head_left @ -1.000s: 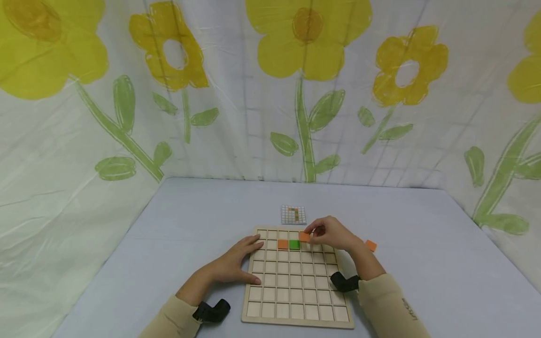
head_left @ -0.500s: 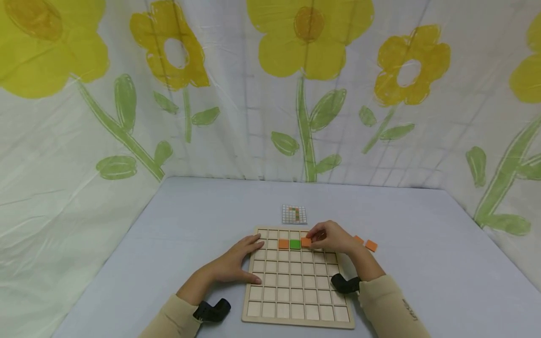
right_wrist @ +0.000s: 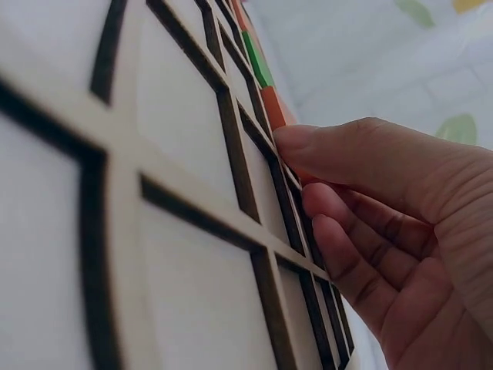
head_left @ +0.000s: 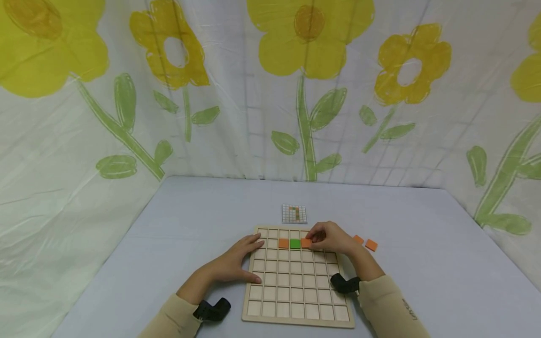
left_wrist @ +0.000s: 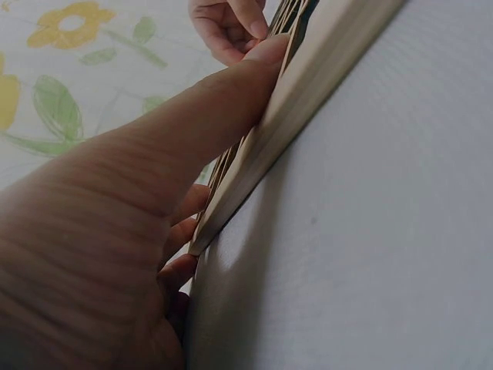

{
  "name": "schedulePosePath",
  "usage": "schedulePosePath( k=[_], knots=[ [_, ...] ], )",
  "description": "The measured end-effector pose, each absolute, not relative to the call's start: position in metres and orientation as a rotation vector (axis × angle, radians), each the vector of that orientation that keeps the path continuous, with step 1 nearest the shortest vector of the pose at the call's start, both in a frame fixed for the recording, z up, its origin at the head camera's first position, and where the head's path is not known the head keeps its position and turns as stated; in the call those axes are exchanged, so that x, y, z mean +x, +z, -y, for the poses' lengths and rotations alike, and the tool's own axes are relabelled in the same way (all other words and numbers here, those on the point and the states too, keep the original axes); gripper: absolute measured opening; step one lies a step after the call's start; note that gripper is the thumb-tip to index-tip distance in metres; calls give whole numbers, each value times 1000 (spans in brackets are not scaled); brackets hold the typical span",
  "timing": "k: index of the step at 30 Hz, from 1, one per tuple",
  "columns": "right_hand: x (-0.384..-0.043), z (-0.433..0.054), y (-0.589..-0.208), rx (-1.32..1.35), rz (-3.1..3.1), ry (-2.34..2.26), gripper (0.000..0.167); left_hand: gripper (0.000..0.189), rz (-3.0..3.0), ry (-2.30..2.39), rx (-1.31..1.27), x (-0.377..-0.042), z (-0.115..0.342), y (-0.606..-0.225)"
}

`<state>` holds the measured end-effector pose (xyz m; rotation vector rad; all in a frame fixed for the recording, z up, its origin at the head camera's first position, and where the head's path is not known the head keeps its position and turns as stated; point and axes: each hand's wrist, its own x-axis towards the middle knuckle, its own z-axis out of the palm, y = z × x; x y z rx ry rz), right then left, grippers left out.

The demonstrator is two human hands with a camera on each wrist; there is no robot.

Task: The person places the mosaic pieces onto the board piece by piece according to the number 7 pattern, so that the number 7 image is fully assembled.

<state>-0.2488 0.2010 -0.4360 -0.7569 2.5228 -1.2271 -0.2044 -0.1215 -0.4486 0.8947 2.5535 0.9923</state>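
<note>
A wooden grid board [head_left: 297, 322] lies on the table in the head view. My left hand [head_left: 234, 263] rests on its left edge, fingers spread, the thumb lower down on the rim. My right hand [head_left: 331, 236] pinches an orange square tile [head_left: 305, 243] at a cell in the second row. To the left of that tile are a green tile [head_left: 295, 243] and another orange tile [head_left: 283, 243], each in a cell. In the right wrist view, the thumb touches the orange tile [right_wrist: 273, 108], its far part hidden by the fingers.
Beyond the board lies a small card [head_left: 294, 214] printed with a coloured grid pattern. Two loose orange tiles [head_left: 371, 245] lie right of the board, one partly behind the right wrist. A flower-patterned curtain [head_left: 236, 94] hangs behind the table.
My right hand has moved slightly nearer with the orange tile, bringing it from the top row into line with the green tile. The left hand has stayed on the board.
</note>
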Motion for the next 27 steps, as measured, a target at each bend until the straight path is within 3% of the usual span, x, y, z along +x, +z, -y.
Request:
schedulePosePath(
  k=[9, 14, 27],
  knots=[
    [-237, -194, -419, -782, -2538, -1209, 19, 95, -2550, 985, 888, -204, 122, -448],
    [-247, -201, -436, -784, -2540, -1226, 20, 94, -2553, 981, 895, -205, 122, -449],
    [-247, -200, -435, -796, -2544, -1210, 19, 94, -2552, 981, 888, -204, 122, -449]
  ],
)
